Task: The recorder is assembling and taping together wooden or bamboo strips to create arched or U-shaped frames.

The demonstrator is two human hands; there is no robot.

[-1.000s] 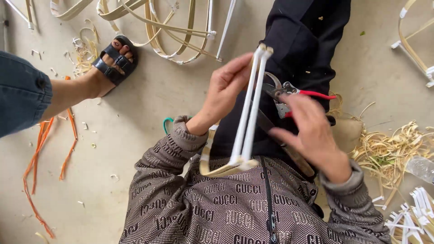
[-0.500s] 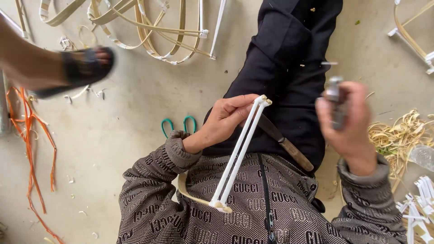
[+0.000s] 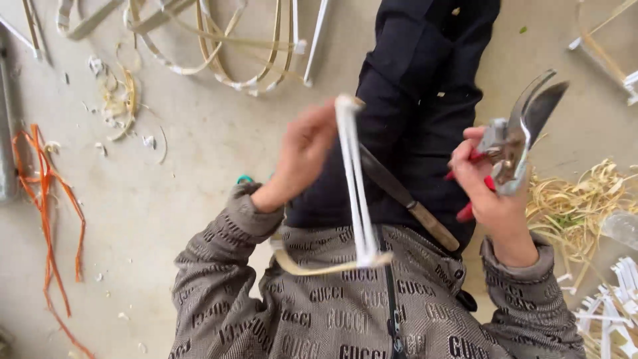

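Concrete floor (image 3: 199, 173), grey, dusty, littered with shavings. Left hand (image 3: 302, 156): closed on the upper end of a pair of white strips (image 3: 355, 199), thin, flat, bound at top and bottom, held upright over the lap; a pale curved strip (image 3: 319, 267) joins their lower end. Right hand (image 3: 488, 183): gripping red-handled pruning shears (image 3: 522, 129), metal blades open, right of the white strips. Wooden-handled knife (image 3: 405, 199): lying across dark trousers, behind the strips. Pale shavings heap (image 3: 585, 199): beyond the shears. Orange cords (image 3: 53, 213): far left of the strips. Bent cane hoops (image 3: 219, 46): above left.
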